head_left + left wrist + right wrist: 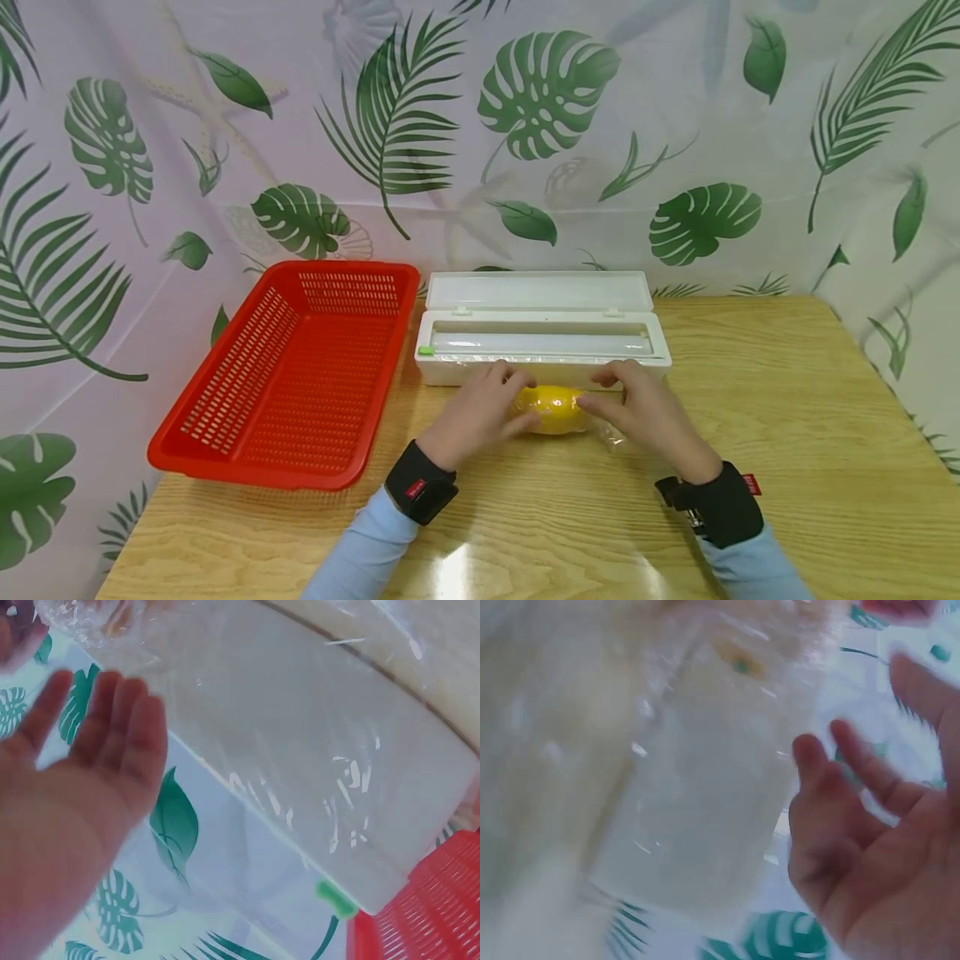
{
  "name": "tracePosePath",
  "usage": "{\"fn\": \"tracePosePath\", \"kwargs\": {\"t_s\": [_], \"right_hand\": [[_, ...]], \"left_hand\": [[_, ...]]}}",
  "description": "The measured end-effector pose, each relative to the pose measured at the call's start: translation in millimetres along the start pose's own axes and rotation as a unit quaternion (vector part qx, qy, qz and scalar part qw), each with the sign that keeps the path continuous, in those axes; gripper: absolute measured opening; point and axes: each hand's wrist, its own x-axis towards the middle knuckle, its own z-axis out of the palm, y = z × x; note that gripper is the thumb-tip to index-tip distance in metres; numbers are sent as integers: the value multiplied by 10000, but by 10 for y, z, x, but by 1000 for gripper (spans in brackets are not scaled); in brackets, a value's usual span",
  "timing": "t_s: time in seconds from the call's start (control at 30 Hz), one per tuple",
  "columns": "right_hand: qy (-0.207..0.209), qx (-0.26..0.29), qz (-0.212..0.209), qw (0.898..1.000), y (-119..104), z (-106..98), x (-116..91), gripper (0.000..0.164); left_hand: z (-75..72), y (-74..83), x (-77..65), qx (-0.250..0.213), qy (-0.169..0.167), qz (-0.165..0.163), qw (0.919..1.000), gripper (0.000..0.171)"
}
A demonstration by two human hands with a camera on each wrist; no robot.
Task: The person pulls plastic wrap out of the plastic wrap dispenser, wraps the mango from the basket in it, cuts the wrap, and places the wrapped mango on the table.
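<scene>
A yellow fruit (557, 408), lemon-like in shape, lies on the table in shiny clear cling film (611, 435) that trails off at its right end. My left hand (482, 412) is at the fruit's left end, fingers and thumb spread around it. At the other end is my right hand (647, 414), its thumb by the fruit and its fingers apart. Both wrist views show the fingers loose, gripping nothing. Just behind stands a white cling film dispenser (547, 372) with its lid raised and a film roll (540, 342) inside.
To the left sits a red plastic basket (375, 400) with slotted walls, close to the dispenser. A green slider (426, 351) is at the dispenser's left front edge. The wooden table (787, 433) meets a leaf-print cloth (450, 225) behind.
</scene>
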Motion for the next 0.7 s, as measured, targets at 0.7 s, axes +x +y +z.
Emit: {"fn": "tracePosePath", "kwargs": {"t_s": [0.7], "right_hand": [[-405,-24,-503,9979,-2,219,-16,54]], "left_hand": [[210,-106,31,-566,-336,-206,9976,53]]}}
